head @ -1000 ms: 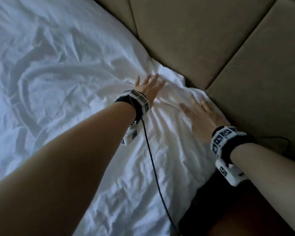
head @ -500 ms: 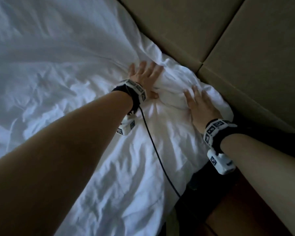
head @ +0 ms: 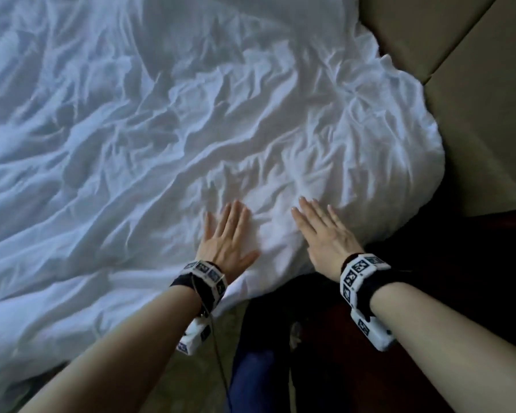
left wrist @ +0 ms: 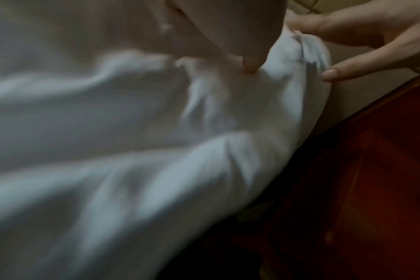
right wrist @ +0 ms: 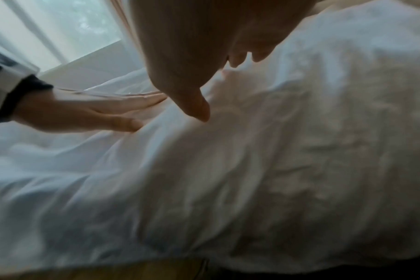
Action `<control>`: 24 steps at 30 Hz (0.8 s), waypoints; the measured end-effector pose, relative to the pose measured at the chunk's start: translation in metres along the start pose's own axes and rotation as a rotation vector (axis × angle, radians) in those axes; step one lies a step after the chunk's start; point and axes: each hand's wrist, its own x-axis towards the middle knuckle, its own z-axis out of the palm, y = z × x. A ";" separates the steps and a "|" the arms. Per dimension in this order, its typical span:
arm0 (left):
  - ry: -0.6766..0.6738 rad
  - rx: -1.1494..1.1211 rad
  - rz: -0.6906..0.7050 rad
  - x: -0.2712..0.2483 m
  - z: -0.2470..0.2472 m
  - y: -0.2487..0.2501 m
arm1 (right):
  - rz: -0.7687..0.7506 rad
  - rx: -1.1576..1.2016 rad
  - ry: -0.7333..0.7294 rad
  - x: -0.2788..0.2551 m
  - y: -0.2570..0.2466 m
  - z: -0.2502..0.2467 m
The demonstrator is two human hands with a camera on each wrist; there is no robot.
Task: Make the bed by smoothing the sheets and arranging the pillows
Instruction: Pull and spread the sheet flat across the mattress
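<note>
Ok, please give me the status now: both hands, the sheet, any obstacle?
Left hand and right hand flat, pressing the wrinkled white sheet near the bed corner. Many creases remain. No pillow in view, nothing in the way.

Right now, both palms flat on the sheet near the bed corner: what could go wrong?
1. Both hands, left hand and right hand, press the white sheet with straight fingers; sliding may just push its wrinkles along.
2. The sheet's corner looks bunched by the headboard; it may stay lumpy.
3. The left wristband's cable dangles and could snag.
</note>
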 end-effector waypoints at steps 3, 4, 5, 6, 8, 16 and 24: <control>-0.086 0.033 -0.122 -0.086 0.036 -0.035 | -0.178 -0.057 -0.046 -0.005 -0.053 0.019; -0.113 0.045 -0.154 -0.110 0.047 -0.049 | -0.224 -0.079 -0.060 -0.004 -0.069 0.027; -0.139 0.066 -0.184 -0.132 0.055 -0.062 | -0.258 -0.105 -0.087 -0.001 -0.086 0.033; -0.153 0.082 -0.213 -0.152 0.064 -0.075 | -0.289 -0.134 -0.129 0.003 -0.104 0.040; -0.152 0.076 -0.248 -0.182 0.078 -0.099 | -0.341 -0.172 -0.209 0.012 -0.139 0.056; 0.019 -0.063 -0.070 -0.185 0.099 -0.142 | -0.237 -0.160 -0.124 0.043 -0.209 0.111; -0.125 -0.195 -0.010 -0.223 0.077 -0.102 | -0.105 -0.173 -0.399 -0.006 -0.216 0.065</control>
